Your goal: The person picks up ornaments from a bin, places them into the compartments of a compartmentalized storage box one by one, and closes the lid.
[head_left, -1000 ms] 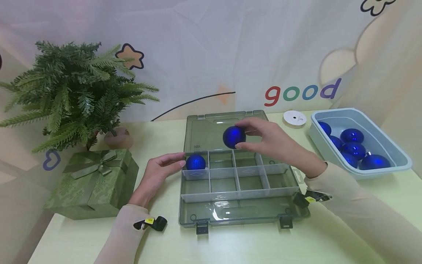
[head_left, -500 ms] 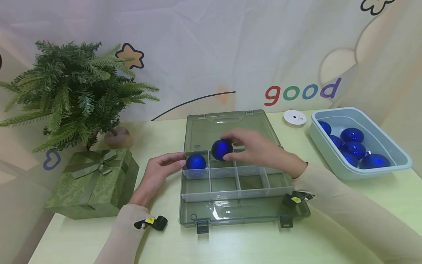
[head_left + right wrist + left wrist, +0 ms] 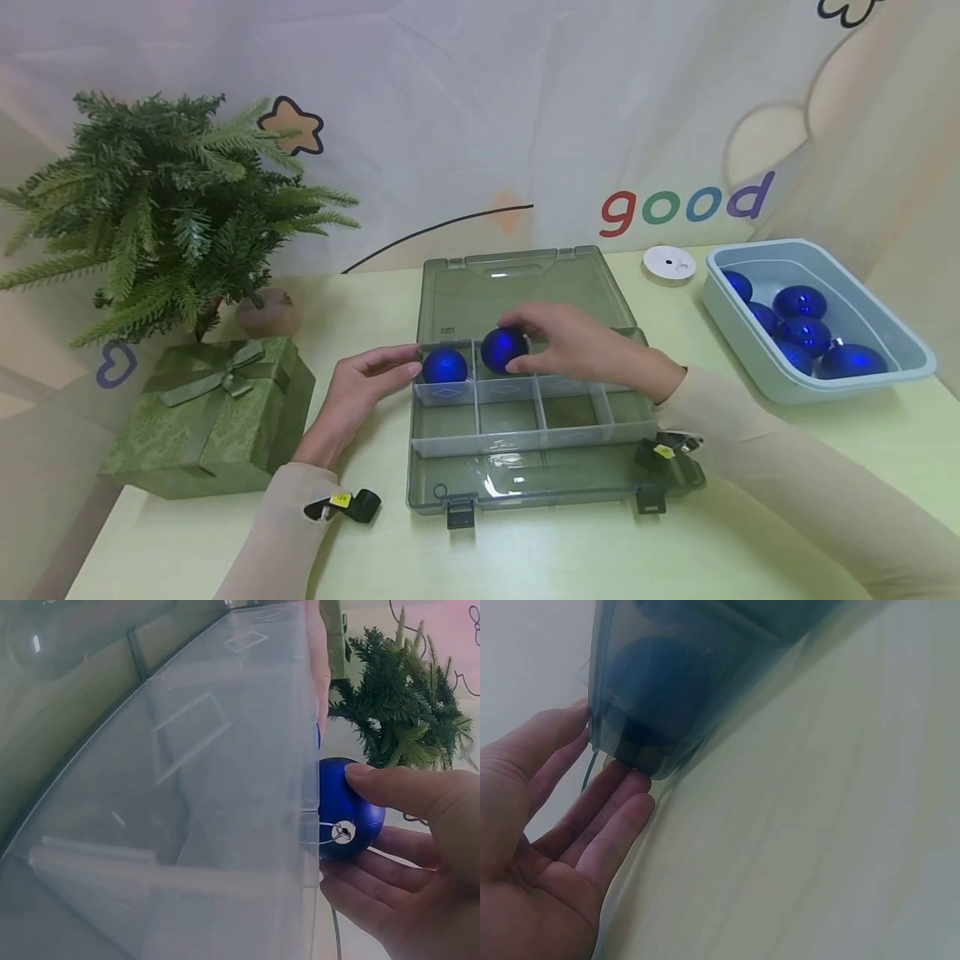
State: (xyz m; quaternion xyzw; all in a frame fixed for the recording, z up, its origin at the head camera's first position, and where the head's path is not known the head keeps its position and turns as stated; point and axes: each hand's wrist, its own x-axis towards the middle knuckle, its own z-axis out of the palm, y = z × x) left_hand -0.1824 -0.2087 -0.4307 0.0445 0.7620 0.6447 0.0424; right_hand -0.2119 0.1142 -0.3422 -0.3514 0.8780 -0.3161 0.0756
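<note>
The right hand holds a matte blue Christmas ball between thumb and fingers, low at the back row's second compartment from the left. The ball's silver cap and loop show in the right wrist view. A glittery blue ball sits in the back-left compartment of the green see-through organizer box. At that box's left back corner, the left hand grips the edge. Thumb and fingers lie on either side of the corner in the left wrist view, where a ball shows dimly through the wall.
A light blue bin with several blue balls stands at right. Near it lies a white ribbon spool. A green gift box and a small artificial fir tree stand at left. The organizer's lid lies back.
The right hand has carried the matte blue ball left and down, from above the lid to the second back compartment. The left hand has stayed at the box's corner.
</note>
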